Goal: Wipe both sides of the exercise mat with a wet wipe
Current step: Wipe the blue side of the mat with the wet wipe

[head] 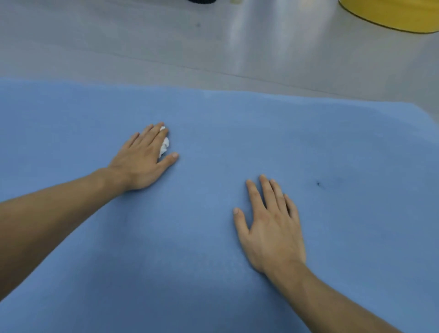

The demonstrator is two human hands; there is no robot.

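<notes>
Head view: the mat (213, 249) lies flat on the floor (142, 47). On the mat, the left hand (140, 161) presses the wipe (164, 145) down with straight fingers (152, 133). The right hand (273, 233) rests flat on the mat, fingers extended, holding nothing.

A plain mid-blue exercise mat (213, 249), unpatterned but for a small black speck (318, 183) toward its right edge, lies on a pale grey floor (118, 47) streaked with whitish sheen. A white wet wipe (164, 145) shows under the left hand (142, 158). A bright yellow object (392, 14) sits at the floor's far right, a black one (202, 1) at its far edge.
</notes>
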